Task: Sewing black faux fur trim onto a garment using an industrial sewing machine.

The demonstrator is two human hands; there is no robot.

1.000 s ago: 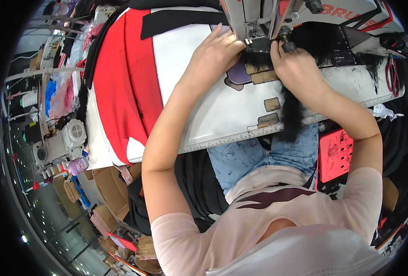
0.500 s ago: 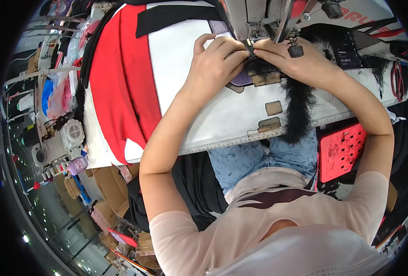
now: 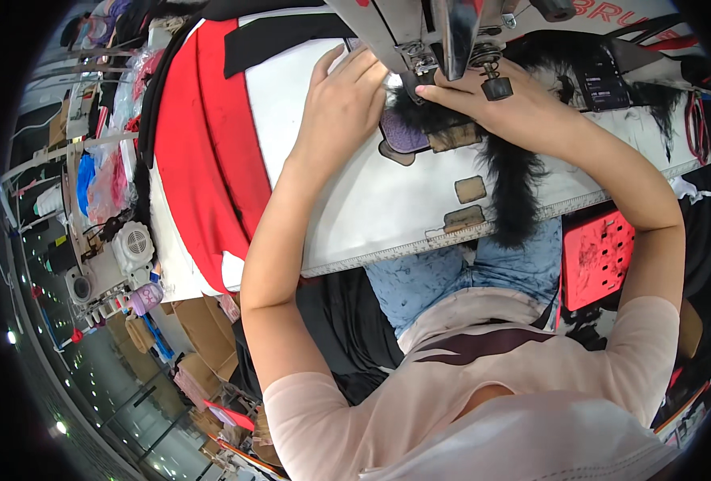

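Under the head of a sewing machine (image 3: 399, 32) lies a strip of black fur (image 3: 511, 196), its loose tail hanging over the table's front edge. My right hand (image 3: 503, 100) is closed on the fur strip right beside the presser foot, thumb toward the needle. Its other fingers are partly behind the machine parts. To the left of the needle, my left hand (image 3: 343, 104) rests with its fingers stretched forward, their tips partly covered by the machine head. Below the needle a purple plate (image 3: 406, 132) shows on the machine bed.
Folded red cloth (image 3: 203, 144) and a black strip (image 3: 283, 36) lie at the left of the white tabletop (image 3: 355, 216). A phone-like black panel (image 3: 606, 84) sits at the right. A ruler tape (image 3: 371, 255) runs along the front edge. Below hangs a red perforated stool (image 3: 596, 264).
My left hand has drawn away from the needle, its fingers straightening to the left, while my right hand stays by the presser foot. The view has shifted slightly.
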